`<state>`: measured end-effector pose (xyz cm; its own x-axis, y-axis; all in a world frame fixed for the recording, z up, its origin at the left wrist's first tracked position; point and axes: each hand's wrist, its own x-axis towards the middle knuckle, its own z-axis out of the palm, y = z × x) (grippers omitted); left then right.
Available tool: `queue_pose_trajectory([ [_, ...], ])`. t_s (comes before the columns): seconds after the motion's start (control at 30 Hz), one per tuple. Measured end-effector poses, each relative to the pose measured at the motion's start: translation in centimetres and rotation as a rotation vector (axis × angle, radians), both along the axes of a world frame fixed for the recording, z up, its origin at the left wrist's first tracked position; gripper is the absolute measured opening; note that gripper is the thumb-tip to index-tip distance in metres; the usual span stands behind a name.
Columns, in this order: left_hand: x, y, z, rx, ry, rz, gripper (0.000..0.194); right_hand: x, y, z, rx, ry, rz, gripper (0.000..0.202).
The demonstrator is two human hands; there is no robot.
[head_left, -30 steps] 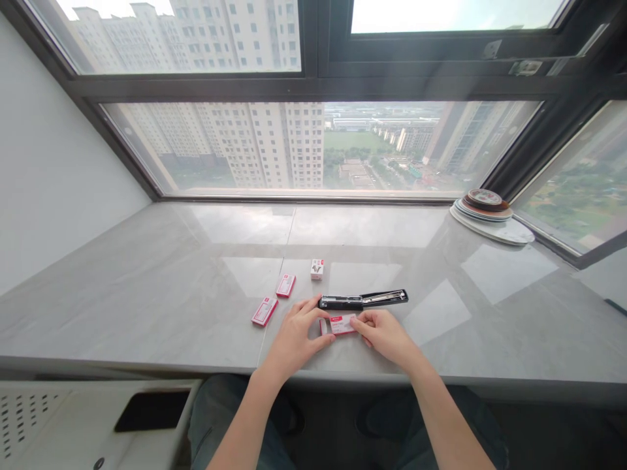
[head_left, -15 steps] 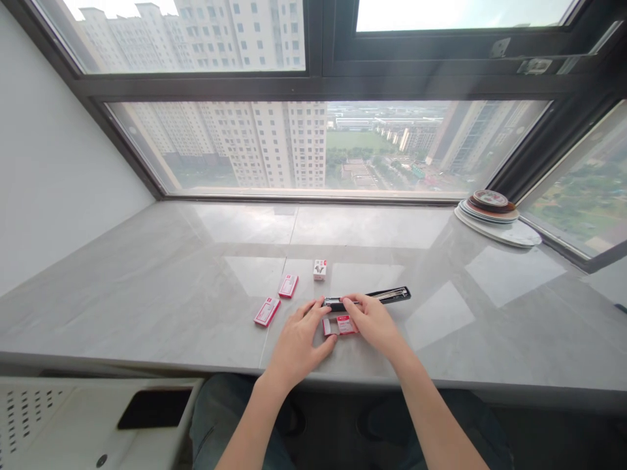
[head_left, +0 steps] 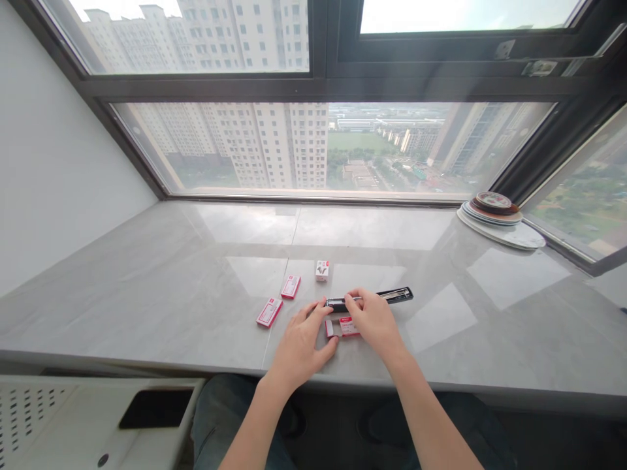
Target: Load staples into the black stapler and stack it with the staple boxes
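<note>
In the head view, your left hand (head_left: 300, 346) spreads in a released grip, fingertips at the opened stapler (head_left: 399, 296) on the table (head_left: 196, 313); your right hand (head_left: 372, 320) reaches over it, its grip unclear. The red-and-white box (head_left: 349, 327) lies just below.

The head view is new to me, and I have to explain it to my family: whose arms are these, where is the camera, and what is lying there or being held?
There is no machine here: these are a person's bare arms. Every picture comes from one camera worn on that person's head, looking forward and down.

On the pale grey counter by the window lies a long black stapler, opened out. The left hand touches its left end; the right hand has its fingertips over the middle. Whether they pinch something small, I can't tell.

Just below is an open red-and-white box. Farther left are two flat pink-edged boxes, with a small white box beyond the stapler and stacked round pieces at far right.
</note>
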<state>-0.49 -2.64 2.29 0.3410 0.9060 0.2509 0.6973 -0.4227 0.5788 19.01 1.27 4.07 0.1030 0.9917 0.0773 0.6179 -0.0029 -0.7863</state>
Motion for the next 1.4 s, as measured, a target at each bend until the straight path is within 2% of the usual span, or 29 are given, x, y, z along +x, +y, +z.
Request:
queue_pose_trajectory([
  [0.1,0.1,0.0,0.0,-0.002,0.007,-0.002,0.055,0.4,-0.3,-0.2,-0.023,0.02,0.038,0.031],
  [0.3,0.1,0.0,-0.2,-0.003,0.003,-0.01,0.058,-0.6,-0.4,-1.2,-0.154,0.327,0.046,0.035],
  [0.43,0.0,0.0,-0.2,-0.007,0.008,0.005,0.059,-1.3,-0.1,-1.3,-0.1,0.41,0.053,0.032],
  [0.53,-0.1,0.0,-0.2,0.001,-0.011,0.01,0.058,-1.7,0.2,-0.6,-0.079,0.334,0.124,0.028],
  [0.67,-0.2,0.0,-0.2,0.008,-0.016,0.004,0.045,-1.9,-0.1,1.2,0.012,0.213,0.195,0.024],
  [0.73,-0.2,0.0,-0.2,0.005,-0.012,0.005,0.049,-1.8,-0.8,2.0,0.062,0.127,0.255,0.021],
  [0.83,-0.3,0.2,-0.3,-0.003,-0.009,-0.007,0.057,-1.3,-1.9,2.2,0.046,-0.06,0.397,0.017],
  [0.9,-0.4,0.3,-0.4,-0.015,-0.007,-0.016,0.051,-0.9,-2.6,1.9,0.024,-0.164,0.427,0.016],
  [1.03,-0.8,0.3,-0.2,-0.034,-0.021,-0.029,0.036,1.0,-3.4,1.1,-0.014,-0.15,0.398,0.013],
  [1.13,-0.9,0.1,0.1,0.003,-0.044,-0.02,0.039,3.4,-3.9,0.3,-0.036,-0.087,0.251,0.019],
  [1.2,-0.6,-0.1,0.1,0.039,-0.038,0.065,0.028,4.9,-4.2,-0.2,-0.066,-0.11,0.137,0.025],
  [1.27,0.0,-0.2,0.0,0.059,0.002,0.166,0.008,5.6,-4.4,-0.8,-0.099,-0.139,0.113,0.029],
  [1.33,0.9,-0.4,-0.2,0.067,0.049,0.206,0.022,5.3,-4.5,-1.3,-0.107,-0.13,0.154,0.031],
  [1.4,1.7,-0.4,-0.3,0.078,0.082,0.194,0.028,4.5,-4.4,-1.7,-0.081,-0.098,0.18,0.03],
])
